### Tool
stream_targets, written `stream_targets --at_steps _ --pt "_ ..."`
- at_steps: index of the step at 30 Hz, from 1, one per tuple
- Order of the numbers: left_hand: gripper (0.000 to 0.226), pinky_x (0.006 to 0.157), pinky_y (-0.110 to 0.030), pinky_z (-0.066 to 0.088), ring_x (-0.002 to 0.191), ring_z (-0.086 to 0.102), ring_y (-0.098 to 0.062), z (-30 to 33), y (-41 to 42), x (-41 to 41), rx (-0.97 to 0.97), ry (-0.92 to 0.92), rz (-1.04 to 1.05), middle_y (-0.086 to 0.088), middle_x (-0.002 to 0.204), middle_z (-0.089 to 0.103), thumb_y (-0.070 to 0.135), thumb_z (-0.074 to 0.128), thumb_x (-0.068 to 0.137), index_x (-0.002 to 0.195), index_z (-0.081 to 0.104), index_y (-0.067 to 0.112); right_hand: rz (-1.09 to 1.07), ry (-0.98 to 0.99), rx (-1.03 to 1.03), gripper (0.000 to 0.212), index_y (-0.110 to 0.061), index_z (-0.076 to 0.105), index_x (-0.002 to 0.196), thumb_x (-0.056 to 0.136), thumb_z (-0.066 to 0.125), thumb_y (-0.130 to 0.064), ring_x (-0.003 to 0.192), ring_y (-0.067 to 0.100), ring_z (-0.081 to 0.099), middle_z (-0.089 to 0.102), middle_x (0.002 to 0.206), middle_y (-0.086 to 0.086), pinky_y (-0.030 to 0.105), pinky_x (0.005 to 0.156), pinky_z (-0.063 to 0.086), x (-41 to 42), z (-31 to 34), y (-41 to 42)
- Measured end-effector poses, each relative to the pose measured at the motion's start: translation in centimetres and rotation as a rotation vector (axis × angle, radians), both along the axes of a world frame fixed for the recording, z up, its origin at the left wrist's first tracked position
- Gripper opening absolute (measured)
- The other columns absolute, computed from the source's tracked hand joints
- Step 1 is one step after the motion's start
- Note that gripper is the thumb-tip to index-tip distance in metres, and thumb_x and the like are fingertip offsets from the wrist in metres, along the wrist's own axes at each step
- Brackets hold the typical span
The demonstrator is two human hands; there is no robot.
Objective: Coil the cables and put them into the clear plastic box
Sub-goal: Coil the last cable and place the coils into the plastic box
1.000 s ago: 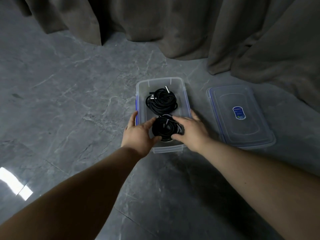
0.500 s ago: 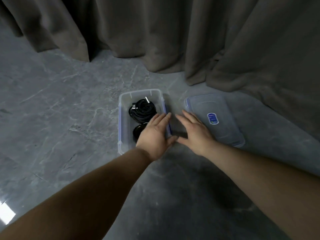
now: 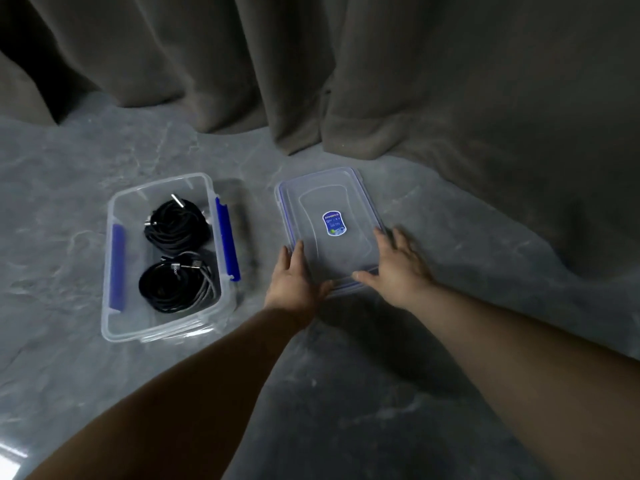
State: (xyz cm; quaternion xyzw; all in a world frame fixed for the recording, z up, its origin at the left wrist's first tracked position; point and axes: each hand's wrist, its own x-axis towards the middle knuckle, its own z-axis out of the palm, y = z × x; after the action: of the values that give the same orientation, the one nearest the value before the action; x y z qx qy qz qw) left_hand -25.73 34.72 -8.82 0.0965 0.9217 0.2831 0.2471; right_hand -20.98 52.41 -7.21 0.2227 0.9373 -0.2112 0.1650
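Observation:
The clear plastic box with blue clips stands open on the grey floor at the left. Two coiled cables lie inside it: a black coil at the far end and a black-and-grey coil at the near end. To the right lies the clear lid with a blue sticker. My left hand rests at the lid's near left edge with fingers straight. My right hand lies spread at the lid's near right edge, thumb along the front rim. Neither hand holds a cable.
Heavy brown curtains hang across the back and pool on the floor close behind the lid and at the right. The grey marble floor stretches in front of the box and lid.
Both hands left the box and moved right onto the lid. The near coil now lies free in the box. The view has swung right.

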Motion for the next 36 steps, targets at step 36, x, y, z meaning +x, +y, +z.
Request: stream_targets --at_steps 36 --pt "0.085 0.113 -0.028 0.023 0.147 0.022 -0.020 5.8 -23.3 -2.6 0.025 0.241 0.297 -0.006 0.163 0.015 0.038 0.067 0.088 0.154 0.020 0.012 0.176 0.165 -0.137 0.093 -0.024 0.019 0.151 0.079 0.070 -0.053 0.135 0.030 0.027 0.019 0.147 0.012 0.032 0.109 0.028 -5.3 5.0 -23.8"
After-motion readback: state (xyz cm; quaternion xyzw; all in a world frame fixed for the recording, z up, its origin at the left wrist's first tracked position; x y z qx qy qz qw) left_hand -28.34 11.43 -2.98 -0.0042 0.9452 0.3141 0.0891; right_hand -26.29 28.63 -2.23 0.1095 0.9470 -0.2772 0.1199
